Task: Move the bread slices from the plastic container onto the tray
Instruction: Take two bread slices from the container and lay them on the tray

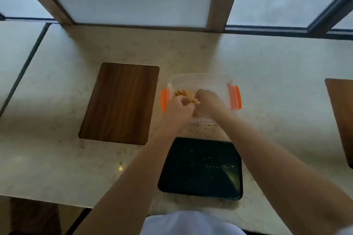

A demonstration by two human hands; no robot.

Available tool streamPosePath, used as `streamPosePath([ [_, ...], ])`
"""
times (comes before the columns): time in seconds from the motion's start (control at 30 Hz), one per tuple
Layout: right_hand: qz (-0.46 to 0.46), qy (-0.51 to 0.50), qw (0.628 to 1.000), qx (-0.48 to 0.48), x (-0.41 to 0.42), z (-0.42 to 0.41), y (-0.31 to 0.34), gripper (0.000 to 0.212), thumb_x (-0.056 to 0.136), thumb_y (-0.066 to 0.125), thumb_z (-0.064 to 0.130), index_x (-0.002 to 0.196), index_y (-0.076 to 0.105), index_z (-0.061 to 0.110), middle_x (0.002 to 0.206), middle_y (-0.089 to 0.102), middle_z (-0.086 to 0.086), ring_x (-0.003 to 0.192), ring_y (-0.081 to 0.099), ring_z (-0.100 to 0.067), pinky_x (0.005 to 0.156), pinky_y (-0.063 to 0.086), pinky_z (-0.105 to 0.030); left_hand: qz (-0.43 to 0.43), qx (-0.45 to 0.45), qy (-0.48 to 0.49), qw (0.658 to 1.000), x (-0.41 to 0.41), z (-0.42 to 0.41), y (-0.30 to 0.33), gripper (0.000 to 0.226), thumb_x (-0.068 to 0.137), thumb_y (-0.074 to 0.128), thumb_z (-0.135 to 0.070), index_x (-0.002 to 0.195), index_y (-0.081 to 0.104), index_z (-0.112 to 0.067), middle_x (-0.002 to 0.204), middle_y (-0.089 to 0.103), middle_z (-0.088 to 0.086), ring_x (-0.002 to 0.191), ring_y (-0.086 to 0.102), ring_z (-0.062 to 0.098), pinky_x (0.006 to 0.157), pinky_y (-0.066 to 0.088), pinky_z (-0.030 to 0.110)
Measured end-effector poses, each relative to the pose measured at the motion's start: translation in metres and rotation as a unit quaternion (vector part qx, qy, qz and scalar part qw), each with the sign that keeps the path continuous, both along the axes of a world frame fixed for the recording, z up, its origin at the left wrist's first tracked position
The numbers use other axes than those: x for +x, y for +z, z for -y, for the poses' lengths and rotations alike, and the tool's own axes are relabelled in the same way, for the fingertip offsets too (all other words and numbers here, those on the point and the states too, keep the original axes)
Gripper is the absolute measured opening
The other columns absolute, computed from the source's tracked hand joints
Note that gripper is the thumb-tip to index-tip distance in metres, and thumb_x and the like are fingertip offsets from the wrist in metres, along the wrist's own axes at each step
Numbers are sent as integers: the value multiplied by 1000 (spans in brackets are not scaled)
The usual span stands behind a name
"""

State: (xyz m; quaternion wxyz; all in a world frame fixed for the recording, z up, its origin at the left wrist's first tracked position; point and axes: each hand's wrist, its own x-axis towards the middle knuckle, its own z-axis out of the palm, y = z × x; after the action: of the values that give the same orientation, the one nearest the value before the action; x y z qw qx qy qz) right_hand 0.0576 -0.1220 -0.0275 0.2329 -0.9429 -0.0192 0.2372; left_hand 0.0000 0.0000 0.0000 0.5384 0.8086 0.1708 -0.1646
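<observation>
Both hands reach into the plastic container (200, 80) on a stone counter (57, 158).
The left hand (179, 109) and right hand (207, 103), close together, pinch bread slices (180, 93) inside it; the dark tray (200, 168) sits nearer, bare of bread.

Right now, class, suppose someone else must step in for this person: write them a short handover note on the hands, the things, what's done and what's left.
Left hand and right hand are both inside the clear container, fingers closing on the bread slices; the grip itself is blurred.
The container sits on the counter, just beyond the dark tray.
Done: nothing moved; the tray holds only crumbs.
Left: lift the slices out and lay them on the tray.
</observation>
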Motion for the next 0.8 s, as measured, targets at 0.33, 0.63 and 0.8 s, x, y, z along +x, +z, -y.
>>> streamPosePath([
  [0.33,41,37,998,-12,9,10,-24,21,86,61,42,94,55,24,83,64,4,70,62,-16,64,54,-36,-42,18,49,998,12,18,-8,36,95,58,-28,131,54,-24,100,59,-13,100,59,13,87,44,33],
  [0.63,30,-74,992,100,14,43,5,23,90,61,39,97,62,17,78,68,3,68,68,-14,64,61,-32,-16,-39,137,990,32,39,8,10,90,63,-26,89,69,-18,76,67,-8,80,70,22,78,61,39],
  [0.8,111,-107,970,189,-6,56,52,14,86,61,33,95,61,23,73,66,12,60,65,-3,53,53,-17,-77,-99,154,980,30,42,24,84,80,71,-58,146,37,-18,128,53,2,111,57,22,94,53,46],
])
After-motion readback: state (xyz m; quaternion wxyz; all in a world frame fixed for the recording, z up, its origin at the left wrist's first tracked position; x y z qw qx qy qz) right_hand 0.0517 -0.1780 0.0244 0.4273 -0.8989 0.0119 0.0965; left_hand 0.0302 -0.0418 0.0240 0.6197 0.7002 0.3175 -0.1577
